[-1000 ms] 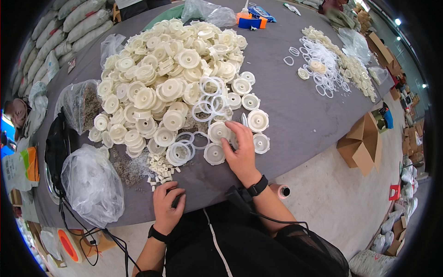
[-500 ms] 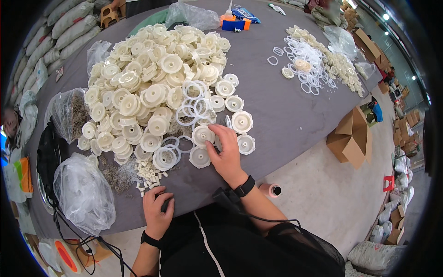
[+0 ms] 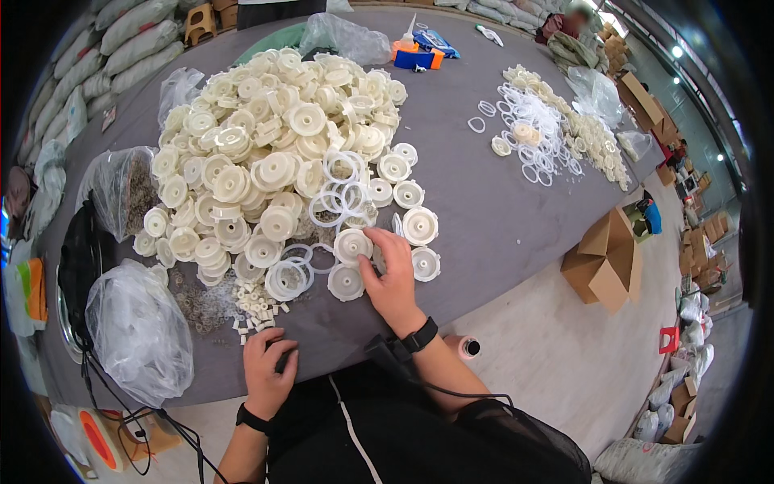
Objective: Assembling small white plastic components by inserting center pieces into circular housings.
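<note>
1. Lightly, the right hand (image 3: 390, 282) sets forefinger and thumb at the right rim of a cream disc (image 3: 350, 245) lying flat on the grey table (image 3: 480, 230). Whether the fingers grip it or merely touch it cannot be told.

2. Just below, near the thumb, lies a 2nd disc (image 3: 345, 282). Curved fingers suit such round, flat parts; the rim appears the easiest place to steady them.

3. At the table's near edge rests the left hand (image 3: 268, 371), fingers and thumb curled, just below small cream sleeves (image 3: 256, 305). Its position seems handy for them; a dark patch inside the curl leaves its grip uncertain.

4. Translucent rings (image 3: 286, 279) lie between the 2 hands and a tall disc heap (image 3: 270, 165). Loose discs (image 3: 420, 226) sit flat beyond the right hand, probably easier to reach than heaped ones.

5. Rightward, grey surface runs toward a far ring heap (image 3: 536, 133), leaving sideways room. The near edge slants away there, with a cardboard box (image 3: 605, 262) beyond; a plastic bag (image 3: 141, 331) narrows the left side.
</note>
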`<action>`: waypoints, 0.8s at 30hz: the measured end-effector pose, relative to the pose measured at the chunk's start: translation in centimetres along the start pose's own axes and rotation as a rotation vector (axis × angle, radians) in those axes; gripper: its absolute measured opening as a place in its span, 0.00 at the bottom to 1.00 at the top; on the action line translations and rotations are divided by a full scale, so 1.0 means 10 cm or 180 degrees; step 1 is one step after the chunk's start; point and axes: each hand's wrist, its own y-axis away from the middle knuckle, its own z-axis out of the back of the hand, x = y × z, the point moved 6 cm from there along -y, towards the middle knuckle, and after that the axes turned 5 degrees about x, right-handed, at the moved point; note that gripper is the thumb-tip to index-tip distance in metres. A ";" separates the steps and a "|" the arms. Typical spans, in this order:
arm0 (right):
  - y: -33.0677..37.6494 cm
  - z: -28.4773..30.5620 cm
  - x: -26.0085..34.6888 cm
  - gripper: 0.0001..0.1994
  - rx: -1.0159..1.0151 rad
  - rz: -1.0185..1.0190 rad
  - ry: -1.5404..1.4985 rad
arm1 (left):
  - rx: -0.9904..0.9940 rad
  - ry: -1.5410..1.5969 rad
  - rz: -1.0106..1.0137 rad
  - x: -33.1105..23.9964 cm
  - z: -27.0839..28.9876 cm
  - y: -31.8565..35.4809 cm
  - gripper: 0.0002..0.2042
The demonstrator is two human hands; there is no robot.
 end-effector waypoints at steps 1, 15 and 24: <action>0.00 0.00 0.00 0.19 -0.0002 -0.0016 0.0005 | 0.0010 0.0007 0.0007 -0.01 0.00 0.00 0.09; 0.02 -0.06 -0.03 0.20 0.0159 -0.0142 -0.0060 | -0.0045 0.0069 0.0000 0.01 0.03 -0.01 0.09; 0.01 0.31 0.28 0.20 -0.0680 0.0188 0.0331 | -0.0117 0.0109 -0.0076 -0.06 0.16 0.05 0.10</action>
